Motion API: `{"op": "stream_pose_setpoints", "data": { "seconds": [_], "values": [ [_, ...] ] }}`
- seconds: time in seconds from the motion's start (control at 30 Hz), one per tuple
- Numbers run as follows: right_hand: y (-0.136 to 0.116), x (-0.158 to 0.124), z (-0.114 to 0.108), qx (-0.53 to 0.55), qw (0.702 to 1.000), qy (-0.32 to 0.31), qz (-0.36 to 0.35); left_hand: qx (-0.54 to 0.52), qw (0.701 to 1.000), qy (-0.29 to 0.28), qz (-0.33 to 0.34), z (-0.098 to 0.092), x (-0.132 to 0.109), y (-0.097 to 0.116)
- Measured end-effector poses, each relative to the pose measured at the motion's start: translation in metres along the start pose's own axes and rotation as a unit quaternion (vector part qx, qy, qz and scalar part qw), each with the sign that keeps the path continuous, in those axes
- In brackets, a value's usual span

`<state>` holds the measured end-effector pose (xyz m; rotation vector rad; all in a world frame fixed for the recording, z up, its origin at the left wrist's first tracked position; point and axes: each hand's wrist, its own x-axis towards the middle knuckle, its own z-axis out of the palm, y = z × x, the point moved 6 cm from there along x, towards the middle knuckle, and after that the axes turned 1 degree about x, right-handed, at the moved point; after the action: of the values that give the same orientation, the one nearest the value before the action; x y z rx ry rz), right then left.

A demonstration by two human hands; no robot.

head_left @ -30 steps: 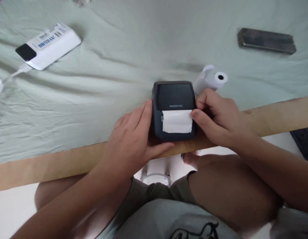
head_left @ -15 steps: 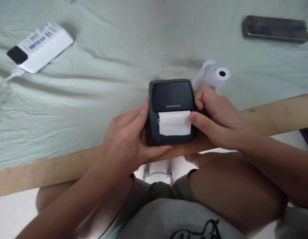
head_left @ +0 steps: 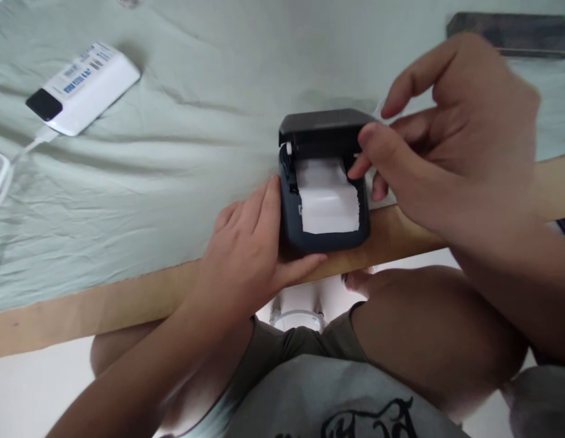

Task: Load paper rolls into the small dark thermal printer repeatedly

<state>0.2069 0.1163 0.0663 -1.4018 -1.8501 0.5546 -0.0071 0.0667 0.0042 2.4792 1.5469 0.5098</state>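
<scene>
A small dark label printer (head_left: 326,242) sits at the front edge of the table. Its black lid (head_left: 326,125) is tilted up, and a white paper strip (head_left: 330,207) comes out of the opening over its front. My left hand (head_left: 250,246) grips the printer, fingers along its left side and thumb along the front edge. At the lid's right edge is my right hand (head_left: 460,134), fingers bent and apart, one fingertip by the opening. Whether it touches the lid is unclear. The white paper roll behind the printer is mostly hidden by this hand.
A white power bank (head_left: 93,91) with a black end and a cable (head_left: 24,149) lies at left. At the upper right is a dark oblong case (head_left: 515,33). A pale green cloth (head_left: 195,140) covers the table behind the wooden edge (head_left: 140,298).
The printer lid has gone from closed to raised. My right hand has moved up from the printer's right side, its fingers spreading. My left hand stays on the printer.
</scene>
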Motion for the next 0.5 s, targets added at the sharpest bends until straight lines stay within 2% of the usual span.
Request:
{"op": "stream_pose_setpoints", "data": {
  "seconds": [0.1,0.17,0.3,0.37,0.5],
  "values": [
    [-0.015,0.014,-0.004,-0.121,0.990,-0.010,-0.066,-0.002,1.000,-0.006,-0.002,0.001,0.000,0.001],
    [-0.021,0.026,0.005,-0.191,0.975,-0.070,-0.094,-0.005,1.000,-0.006,-0.003,0.002,-0.002,0.001],
    [-0.026,0.048,0.030,-0.385,0.900,-0.201,-0.037,0.001,1.000,0.014,0.013,0.003,-0.003,0.003],
    [-0.032,0.055,0.041,-0.424,0.870,-0.250,-0.025,0.012,0.999,0.027,0.028,0.003,-0.004,0.004],
    [-0.041,0.063,0.052,-0.433,0.845,-0.309,-0.057,0.023,0.999,0.031,0.032,0.004,-0.004,0.005]
  ]
}}
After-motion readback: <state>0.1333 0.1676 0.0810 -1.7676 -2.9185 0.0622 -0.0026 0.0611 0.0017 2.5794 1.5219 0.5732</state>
